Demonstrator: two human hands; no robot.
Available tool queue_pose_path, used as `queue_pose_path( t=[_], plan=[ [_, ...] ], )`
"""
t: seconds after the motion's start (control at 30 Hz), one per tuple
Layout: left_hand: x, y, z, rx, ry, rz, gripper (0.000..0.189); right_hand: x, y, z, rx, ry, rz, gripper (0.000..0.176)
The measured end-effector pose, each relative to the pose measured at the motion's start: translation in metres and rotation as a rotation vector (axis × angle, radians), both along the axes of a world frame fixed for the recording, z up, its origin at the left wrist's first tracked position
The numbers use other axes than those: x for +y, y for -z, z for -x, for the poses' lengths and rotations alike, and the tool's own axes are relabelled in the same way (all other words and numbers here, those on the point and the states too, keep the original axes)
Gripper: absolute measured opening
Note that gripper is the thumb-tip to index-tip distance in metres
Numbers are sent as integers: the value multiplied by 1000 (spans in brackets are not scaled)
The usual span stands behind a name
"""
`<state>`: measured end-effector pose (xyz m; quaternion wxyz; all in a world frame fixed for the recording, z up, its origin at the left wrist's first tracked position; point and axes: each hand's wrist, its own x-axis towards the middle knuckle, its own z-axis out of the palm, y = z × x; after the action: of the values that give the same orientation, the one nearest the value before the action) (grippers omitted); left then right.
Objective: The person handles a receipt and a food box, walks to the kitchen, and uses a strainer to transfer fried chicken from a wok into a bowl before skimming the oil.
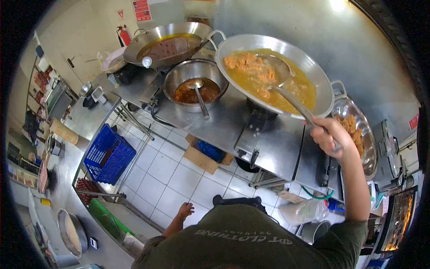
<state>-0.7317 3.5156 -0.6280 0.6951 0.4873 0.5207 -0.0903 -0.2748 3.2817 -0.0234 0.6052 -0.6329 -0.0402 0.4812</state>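
My right hand (329,136) is wrapped round the handle of a long metal skimmer (293,101). The skimmer's round head dips into yellow frying oil in a large two-handled wok (323,76). Pieces of orange-brown battered food (251,65), resembling fried chicken, float in the oil beside the skimmer's head. Low at my side, my left hand (186,210) hangs over the tiled floor with its fingers loosely apart, holding nothing. To the left of the wok stands a steel bowl (172,80) of dark red-brown sauce, a metal ladle (199,99) resting in it.
A second wok (132,53) of darker oil stands at the back left, a dial thermometer (147,62) at its rim. Fried pieces (356,134) lie in a steel bowl (369,157) at the right. A blue crate (112,150) and an open cardboard box (197,159) sit below counter height.
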Motion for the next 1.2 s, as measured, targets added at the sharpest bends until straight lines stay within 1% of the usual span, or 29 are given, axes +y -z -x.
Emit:
queue_pose_path(
  t=[0.07, 0.1, 0.13, 0.2, 0.23, 0.33, 0.37, 0.47, 0.5, 0.53, 0.57, 0.6, 0.63, 0.73, 0.77, 0.8, 0.83, 0.87, 0.9, 0.93, 0.97, 1.0, 1.03, 1.1, 1.13, 1.17, 1.2],
  plan=[
    [3, 17, 8, 24, 79, 112, 39, 16, 12, 3, 81, 99, -38, 26],
    [4, 27, 16, 56, 88, 156, 37, 19, 13, 7, 89, 114, -53, 27],
    [7, 26, 20, 85, 94, 200, 36, 15, 14, 10, 83, 102, -65, 26],
    [6, 25, 25, 96, 4, 138, 33, 7, 12, 19, 57, 66, -89, 25],
    [1, 27, 26, 102, -42, 113, 31, 8, 13, 19, 86, 59, -114, 23],
    [2, 38, 43, 111, 12, 192, 28, 21, 26, 8, 182, 82, -206, 22],
    [10, 63, 56, 44, 71, 313, 28, 24, 25, 10, 232, 133, -232, 22],
    [12, 47, 39, 104, 7, 278, 30, 8, 30, 9, 238, 103, -296, 23],
    [3, 30, 26, 152, -1, 130, 31, 4, 32, 17, 262, 99, -342, 24],
    [5, 30, 9, 116, -10, 122, 32, 1, 35, 23, 286, 96, -380, 25],
    [1, 27, 11, 101, -19, 116, 33, 0, 36, 29, 296, 130, -400, 25],
    [-3, 23, 14, 91, -31, 112, 34, -3, 35, 35, 261, 139, -358, 25],
    [-5, 3, 10, 80, 54, 85, 36, -5, 32, 40, 222, 146, -320, 25],
    [-4, -4, 8, 40, 96, 63, 35, -2, 24, 43, 151, 122, -280, 25],
    [-6, 1, 9, 63, 78, 37, 34, 4, 25, 38, 142, 104, -284, 25],
    [-6, 5, 14, 40, 55, 112, 33, 9, 28, 33, 140, 94, -285, 25],
    [-5, 14, 25, 26, 35, 188, 33, 17, 36, 22, 220, 83, -336, 23],
    [-2, 13, 30, 6, 15, 258, 32, 17, 42, 22, 242, 103, -345, 23],
    [-3, 10, 34, 118, 184, 112, 32, 18, 45, 20, 254, 114, -358, 23],
    [4, 11, 32, 85, 149, 174, 32, 21, 44, 18, 262, 118, -371, 22],
    [13, 32, 35, 46, 111, 237, 32, 18, 42, 23, 202, 108, -357, 22],
    [17, 49, 41, 9, 70, 305, 32, 19, 42, 24, 213, 108, -380, 22],
    [16, 56, 45, -19, 7, 258, 33, 19, 43, 24, 225, 109, -403, 22],
    [23, 67, 50, -58, -59, 351, 33, 23, 50, 20, 274, 116, -469, 22],
    [23, 67, 55, -72, -90, 398, 33, 26, 53, 17, 343, 141, -504, 23],
    [23, 68, 58, -67, -51, 456, 34, 30, 56, 14, 408, 163, -541, 23],
    [23, 69, 60, -64, -7, 411, 34, 33, 58, 12, 472, 180, -582, 23]
  ],
)
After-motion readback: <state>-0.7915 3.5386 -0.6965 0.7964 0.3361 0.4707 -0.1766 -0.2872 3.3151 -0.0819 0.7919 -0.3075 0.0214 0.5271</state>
